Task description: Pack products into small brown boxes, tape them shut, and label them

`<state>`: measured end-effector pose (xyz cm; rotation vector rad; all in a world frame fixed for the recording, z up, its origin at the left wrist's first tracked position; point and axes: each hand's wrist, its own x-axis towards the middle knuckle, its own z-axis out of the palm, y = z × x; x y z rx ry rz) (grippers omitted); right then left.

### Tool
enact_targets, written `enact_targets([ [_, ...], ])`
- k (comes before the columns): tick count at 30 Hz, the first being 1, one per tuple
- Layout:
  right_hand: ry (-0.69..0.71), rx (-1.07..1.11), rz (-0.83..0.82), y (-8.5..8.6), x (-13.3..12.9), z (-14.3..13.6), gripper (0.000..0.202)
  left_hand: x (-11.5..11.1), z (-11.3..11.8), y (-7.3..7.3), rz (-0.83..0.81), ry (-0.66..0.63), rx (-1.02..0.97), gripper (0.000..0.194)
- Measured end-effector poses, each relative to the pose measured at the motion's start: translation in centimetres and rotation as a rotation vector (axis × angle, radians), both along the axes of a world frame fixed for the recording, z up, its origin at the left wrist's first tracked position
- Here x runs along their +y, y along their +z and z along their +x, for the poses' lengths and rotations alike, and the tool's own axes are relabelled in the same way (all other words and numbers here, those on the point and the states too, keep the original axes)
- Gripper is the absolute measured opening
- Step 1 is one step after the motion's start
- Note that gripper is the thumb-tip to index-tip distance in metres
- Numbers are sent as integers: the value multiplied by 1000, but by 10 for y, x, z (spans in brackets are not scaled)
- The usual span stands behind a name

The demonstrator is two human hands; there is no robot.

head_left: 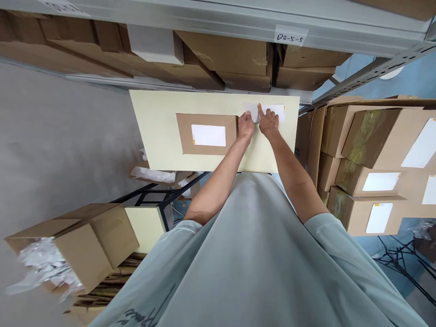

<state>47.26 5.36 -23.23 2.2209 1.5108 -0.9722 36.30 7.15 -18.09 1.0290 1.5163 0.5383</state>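
A white paper label sheet lies on the cream tabletop, a small yellow mark at its right end. At its left part, my left hand is closed, thumb and fingers pinching the sheet's lower edge. My right hand rests on the sheet with the index finger stretched forward and the other fingers slightly bent and apart. Left of my hands sits a closed brown cardboard box, a white label on its top. The fingertips of my left hand are partly hidden.
Beyond the table, a grey metal shelf holds several boxes. Stacked labelled cartons stand close on the right. To the lower left is an open carton stuffed with clear plastic wrap.
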Motion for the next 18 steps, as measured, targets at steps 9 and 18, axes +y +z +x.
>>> enact_targets([
  [9,-7,14,20,3,0,0,87,-2,1,3,-72,16,48,45],
  [18,31,-20,6,11,-2,0,93,46,-8,-13,79,-115,150,42],
])
